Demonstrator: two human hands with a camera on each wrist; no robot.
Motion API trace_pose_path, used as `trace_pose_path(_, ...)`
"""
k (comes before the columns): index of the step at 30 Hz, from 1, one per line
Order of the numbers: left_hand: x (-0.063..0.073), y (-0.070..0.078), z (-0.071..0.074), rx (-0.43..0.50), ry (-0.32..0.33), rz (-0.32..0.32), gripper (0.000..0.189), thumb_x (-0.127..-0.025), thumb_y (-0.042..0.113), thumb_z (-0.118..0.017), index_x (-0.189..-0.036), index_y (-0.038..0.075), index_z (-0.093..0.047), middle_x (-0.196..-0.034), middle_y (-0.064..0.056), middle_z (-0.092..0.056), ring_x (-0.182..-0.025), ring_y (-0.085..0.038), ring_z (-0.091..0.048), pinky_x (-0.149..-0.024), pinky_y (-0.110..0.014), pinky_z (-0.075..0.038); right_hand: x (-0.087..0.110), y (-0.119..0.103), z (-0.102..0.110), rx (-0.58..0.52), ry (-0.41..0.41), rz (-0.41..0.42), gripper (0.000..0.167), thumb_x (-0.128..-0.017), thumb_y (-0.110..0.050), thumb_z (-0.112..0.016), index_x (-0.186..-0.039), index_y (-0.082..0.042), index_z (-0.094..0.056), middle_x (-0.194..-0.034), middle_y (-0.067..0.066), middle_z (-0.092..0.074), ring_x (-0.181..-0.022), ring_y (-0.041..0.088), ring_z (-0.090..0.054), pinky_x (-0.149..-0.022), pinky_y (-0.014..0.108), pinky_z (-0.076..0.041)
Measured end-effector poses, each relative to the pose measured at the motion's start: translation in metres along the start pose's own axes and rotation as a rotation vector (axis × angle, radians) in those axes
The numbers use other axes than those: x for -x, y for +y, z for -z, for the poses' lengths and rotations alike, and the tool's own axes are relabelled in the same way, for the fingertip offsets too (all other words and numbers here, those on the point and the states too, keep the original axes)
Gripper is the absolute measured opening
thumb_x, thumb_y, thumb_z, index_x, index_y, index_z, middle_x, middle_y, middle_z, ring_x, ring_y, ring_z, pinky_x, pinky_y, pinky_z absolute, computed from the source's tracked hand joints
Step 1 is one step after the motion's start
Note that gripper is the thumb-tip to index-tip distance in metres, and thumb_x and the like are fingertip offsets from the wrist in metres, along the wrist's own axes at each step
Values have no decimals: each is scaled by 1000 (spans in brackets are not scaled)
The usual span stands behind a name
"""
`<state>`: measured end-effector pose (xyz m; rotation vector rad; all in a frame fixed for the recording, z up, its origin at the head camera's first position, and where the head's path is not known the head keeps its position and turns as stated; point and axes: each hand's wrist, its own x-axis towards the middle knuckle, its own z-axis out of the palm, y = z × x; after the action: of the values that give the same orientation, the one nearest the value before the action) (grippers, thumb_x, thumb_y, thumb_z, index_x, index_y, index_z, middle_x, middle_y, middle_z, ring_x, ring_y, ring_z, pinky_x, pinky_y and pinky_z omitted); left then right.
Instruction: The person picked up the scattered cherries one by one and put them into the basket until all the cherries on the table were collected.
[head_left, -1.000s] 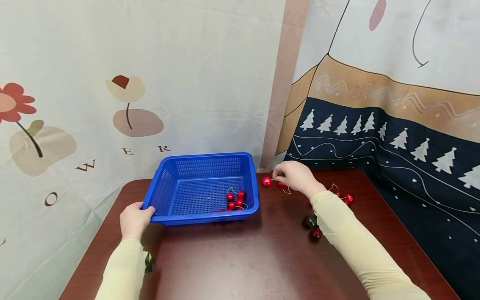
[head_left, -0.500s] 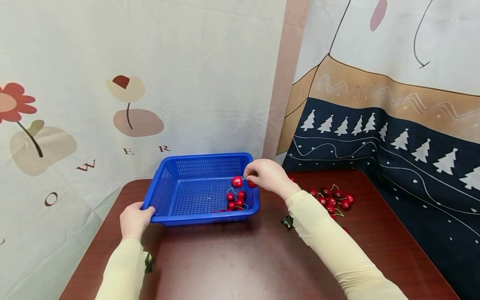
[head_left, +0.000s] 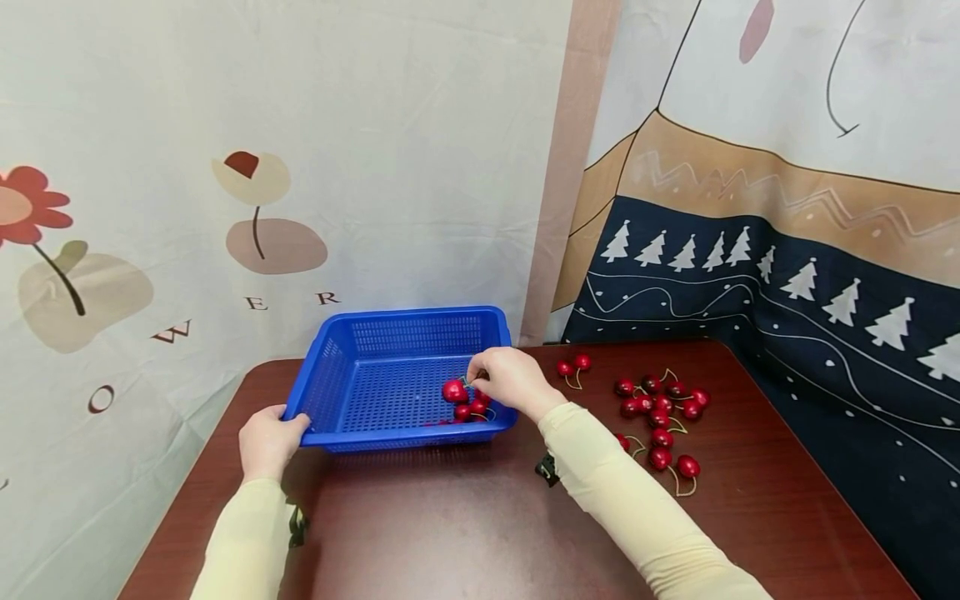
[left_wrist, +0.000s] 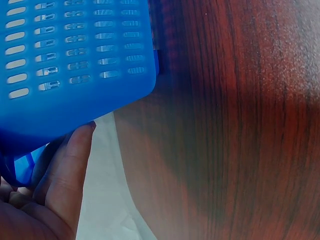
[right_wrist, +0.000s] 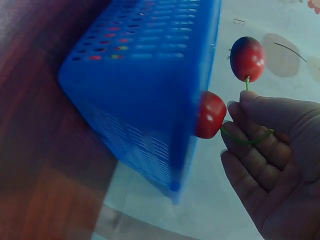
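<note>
My left hand grips the near-left corner of a blue plastic basket, thumb over the rim. In the left wrist view its fingers lie against the basket's underside and rim. Over the basket's right side, my right hand pinches the stem of a cherry pair. The right wrist view shows one held cherry at the fingertips and the other cherry beside the basket's rim. Several cherries lie in the basket's near-right part, some hidden behind the front wall.
A pile of loose red cherries with stems lies on the brown table, right of the basket. Another cherry pair is near the table's back edge. A patterned cloth hangs behind the table.
My right hand has lifted the cherry pair from the table's back and carried it left, then lowered it into the basket's right side. My left hand has stayed on the basket.
</note>
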<state>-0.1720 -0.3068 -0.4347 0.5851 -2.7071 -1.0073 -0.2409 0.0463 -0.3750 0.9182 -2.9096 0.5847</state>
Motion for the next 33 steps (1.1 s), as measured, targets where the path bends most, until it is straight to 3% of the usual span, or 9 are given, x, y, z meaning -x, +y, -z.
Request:
trace_pose_path(17,0,0,2,-6,3,-1,44,-91,15,-57,-119,-19,-58,-110,-38,-62,-94,-48,-60,-85,-60,-48,-4,-4,-34,135,-5,-23,4,-90,-19,-72,-86,-21,-74,-86,-7,-70,-77,10,-61,-67,28,-53)
trace_pose_path(33,1,0,0,-3,4,-8,45,-91,16,-57,-120,-19,-58,-110,-38,-62,-94,-48,-60,-85,-59,-47,-6,-8,-47,137,-94,-25,18,-89,-17,-72,-72,-23,-68,-72,-12,-62,-66,8,-54,-58,25,-48)
